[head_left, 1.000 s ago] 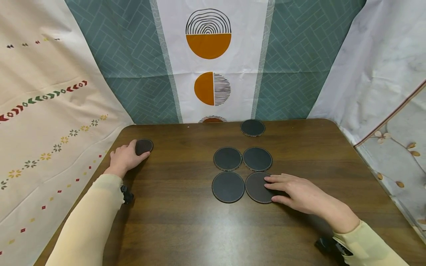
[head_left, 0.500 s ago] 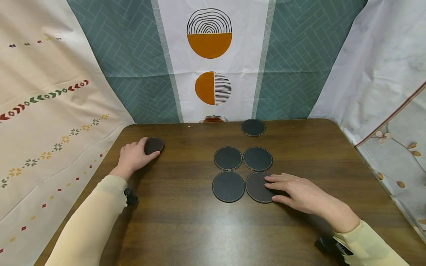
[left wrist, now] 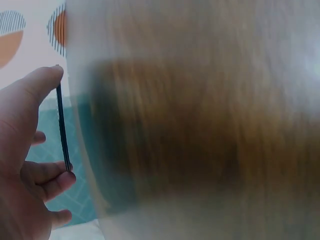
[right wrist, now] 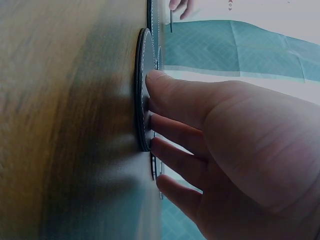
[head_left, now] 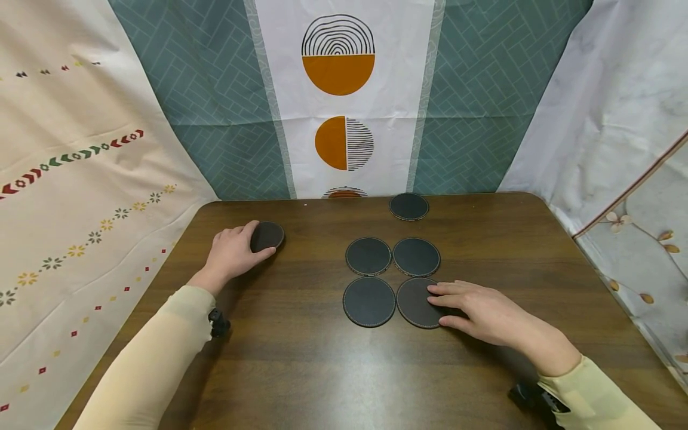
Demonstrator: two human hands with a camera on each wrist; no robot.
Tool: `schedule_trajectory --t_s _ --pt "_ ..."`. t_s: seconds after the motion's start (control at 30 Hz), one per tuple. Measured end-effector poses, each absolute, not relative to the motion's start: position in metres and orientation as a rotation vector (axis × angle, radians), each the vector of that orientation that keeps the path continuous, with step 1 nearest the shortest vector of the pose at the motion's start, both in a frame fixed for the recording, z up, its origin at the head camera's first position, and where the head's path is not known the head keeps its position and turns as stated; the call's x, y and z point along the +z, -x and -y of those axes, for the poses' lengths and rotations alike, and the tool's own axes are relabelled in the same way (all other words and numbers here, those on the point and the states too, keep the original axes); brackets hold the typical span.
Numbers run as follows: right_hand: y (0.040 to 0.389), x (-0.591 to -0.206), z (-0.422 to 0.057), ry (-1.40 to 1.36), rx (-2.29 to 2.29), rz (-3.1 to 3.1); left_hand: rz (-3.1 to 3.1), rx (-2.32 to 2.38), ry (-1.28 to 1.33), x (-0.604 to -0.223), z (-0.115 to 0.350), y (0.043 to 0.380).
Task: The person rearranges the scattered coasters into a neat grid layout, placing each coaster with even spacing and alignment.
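Note:
My left hand (head_left: 235, 249) pinches a round dark coaster (head_left: 267, 237) by its edges between thumb and fingers at the far left. In the left wrist view this coaster (left wrist: 62, 127) shows edge-on, raised off the wood. My right hand (head_left: 478, 310) rests its straight fingertips on the front right coaster (head_left: 416, 303) of a two-by-two group. The right wrist view shows a doubled edge on that coaster (right wrist: 142, 90). Beside it lie the front left coaster (head_left: 368, 301), the back left coaster (head_left: 368, 256) and the back right coaster (head_left: 416, 257), their rims close together.
Another dark coaster (head_left: 408, 206) lies alone at the table's back edge, behind the group. The brown wooden table (head_left: 301, 364) ends at a green and white hanging cloth (head_left: 226, 119). Patterned cloths flank it on the left and right.
My left hand has moved right with its coaster, farther from the table's left edge. My right hand and the other coasters stay where they were.

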State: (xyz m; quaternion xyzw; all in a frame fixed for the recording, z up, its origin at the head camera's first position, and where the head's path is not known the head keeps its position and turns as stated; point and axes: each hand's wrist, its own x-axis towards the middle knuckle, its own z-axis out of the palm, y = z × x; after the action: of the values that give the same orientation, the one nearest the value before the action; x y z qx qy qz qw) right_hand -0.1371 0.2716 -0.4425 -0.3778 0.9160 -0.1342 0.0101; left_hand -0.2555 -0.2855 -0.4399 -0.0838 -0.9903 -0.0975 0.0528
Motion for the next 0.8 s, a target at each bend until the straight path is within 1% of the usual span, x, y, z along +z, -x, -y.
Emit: schedule_trajectory --t_s 0.8 --pt "0.137 -0.442 -0.272 1.175 -0.407 -2.855 3.007 -0.224 0.549 -0.443 0.219 0.251"
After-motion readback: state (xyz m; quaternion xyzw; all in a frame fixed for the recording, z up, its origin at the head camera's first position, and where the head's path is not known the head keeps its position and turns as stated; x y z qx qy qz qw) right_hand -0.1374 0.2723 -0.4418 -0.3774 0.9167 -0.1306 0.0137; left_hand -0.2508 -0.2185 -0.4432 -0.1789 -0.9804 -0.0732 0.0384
